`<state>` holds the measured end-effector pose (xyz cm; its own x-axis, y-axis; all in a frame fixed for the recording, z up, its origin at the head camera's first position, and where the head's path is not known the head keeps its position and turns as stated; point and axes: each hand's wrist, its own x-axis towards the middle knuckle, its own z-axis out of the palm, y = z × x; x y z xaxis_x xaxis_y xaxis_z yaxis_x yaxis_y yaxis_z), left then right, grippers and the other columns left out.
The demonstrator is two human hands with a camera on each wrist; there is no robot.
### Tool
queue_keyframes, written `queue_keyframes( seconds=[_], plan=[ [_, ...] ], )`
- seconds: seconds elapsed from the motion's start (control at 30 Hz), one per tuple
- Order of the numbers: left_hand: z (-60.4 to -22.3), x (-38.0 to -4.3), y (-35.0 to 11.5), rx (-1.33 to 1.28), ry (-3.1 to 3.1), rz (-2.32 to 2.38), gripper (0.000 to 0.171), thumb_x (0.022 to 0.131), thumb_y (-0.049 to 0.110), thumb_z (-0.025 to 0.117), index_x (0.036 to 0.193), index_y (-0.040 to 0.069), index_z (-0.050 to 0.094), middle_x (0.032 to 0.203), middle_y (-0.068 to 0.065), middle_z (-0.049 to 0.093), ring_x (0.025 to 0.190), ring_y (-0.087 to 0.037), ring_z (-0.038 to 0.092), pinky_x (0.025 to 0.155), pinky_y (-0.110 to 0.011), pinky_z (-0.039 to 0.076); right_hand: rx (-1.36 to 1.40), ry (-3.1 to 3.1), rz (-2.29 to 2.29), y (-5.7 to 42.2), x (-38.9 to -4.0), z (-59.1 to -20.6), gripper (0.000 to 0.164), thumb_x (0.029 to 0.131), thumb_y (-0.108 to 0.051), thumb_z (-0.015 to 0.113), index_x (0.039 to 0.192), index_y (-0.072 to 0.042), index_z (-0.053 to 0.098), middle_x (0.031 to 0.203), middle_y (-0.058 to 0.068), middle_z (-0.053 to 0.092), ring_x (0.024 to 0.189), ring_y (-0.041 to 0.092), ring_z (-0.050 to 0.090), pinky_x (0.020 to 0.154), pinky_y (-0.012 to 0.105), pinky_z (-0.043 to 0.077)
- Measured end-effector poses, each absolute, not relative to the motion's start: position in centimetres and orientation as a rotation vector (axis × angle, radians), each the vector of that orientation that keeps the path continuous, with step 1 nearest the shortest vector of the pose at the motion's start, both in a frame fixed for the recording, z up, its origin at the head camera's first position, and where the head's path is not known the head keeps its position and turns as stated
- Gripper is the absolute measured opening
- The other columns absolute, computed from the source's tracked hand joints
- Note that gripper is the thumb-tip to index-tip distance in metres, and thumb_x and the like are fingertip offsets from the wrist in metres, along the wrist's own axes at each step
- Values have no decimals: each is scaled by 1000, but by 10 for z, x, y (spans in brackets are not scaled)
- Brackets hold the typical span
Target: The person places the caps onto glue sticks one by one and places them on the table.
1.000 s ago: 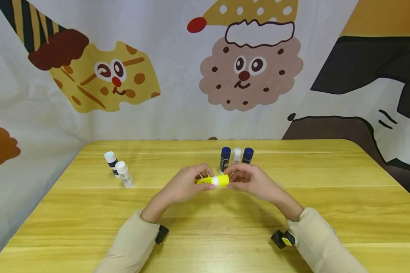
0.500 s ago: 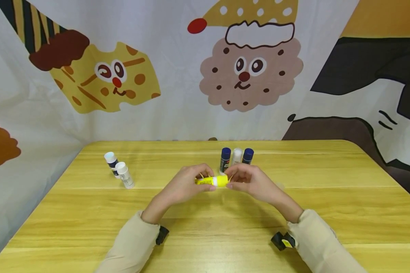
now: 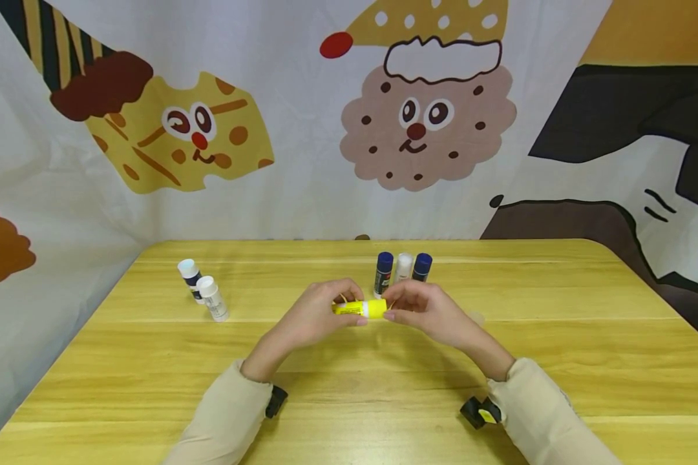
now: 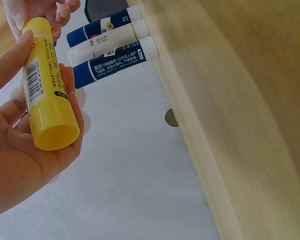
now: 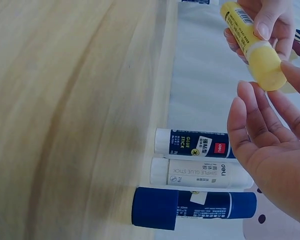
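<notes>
A yellow glue stick (image 3: 349, 309) with a white band lies nearly level in the air between both hands. My left hand (image 3: 314, 313) grips its body, thumb on the near side; the left wrist view shows its barcode and hollow-looking yellow end (image 4: 56, 136). At the other end, the right hand (image 3: 433, 310) pinches the rim of the yellow cap (image 5: 267, 65) between thumb and fingertips. Just behind the hands stand a navy glue stick (image 3: 382, 274), a white glue stick (image 3: 404, 265) and another navy glue stick (image 3: 422, 266), their lower parts partly hidden in the head view.
Toward the left of the wooden table (image 3: 349, 400) stand a navy glue stick with a white top (image 3: 189, 278) and a white glue stick (image 3: 213, 300). In the right wrist view, a wide navy cylinder (image 5: 155, 208) meets the table. A printed cloth (image 3: 302, 206) hangs behind.
The yellow cap end and the right fingertips have shifted very slightly left. The left hand and the standing glue sticks look unchanged.
</notes>
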<state>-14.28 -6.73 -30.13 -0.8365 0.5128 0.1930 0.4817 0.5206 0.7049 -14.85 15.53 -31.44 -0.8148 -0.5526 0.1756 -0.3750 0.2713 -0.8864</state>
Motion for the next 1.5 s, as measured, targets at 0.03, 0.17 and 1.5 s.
queue_keyframes(
  seconds=[0.03, 0.17, 1.5],
  plan=[
    [-302, -143, -67, 887, 2706, 1236, 21, 77, 14, 74, 93, 9, 60, 89, 1, 62, 81, -14, 57, 71, -26, 48, -870, 2363, -1578, 155, -148, -315, 21, 86, -5, 63, 106, 1, 59, 97, 11, 59, 83, 24, 58, 72, 31, 50],
    [-302, -142, -67, 894, 2708, 1242, 21, 77, 14, 74, 92, 9, 60, 88, 2, 62, 80, -13, 57, 71, -26, 48, -871, 2352, -1590, 155, -148, -315, 22, 86, -6, 63, 106, 1, 59, 98, 11, 59, 84, 24, 58, 72, 31, 50],
    [-299, -140, -66, 948, 2774, 1229, 18, 75, 14, 75, 90, 10, 64, 86, 4, 63, 76, -11, 55, 69, -25, 46, -855, 2334, -1671, 149, -146, -314, 18, 85, -4, 63, 102, 0, 62, 96, 11, 61, 82, 23, 60, 73, 32, 51]
  ],
)
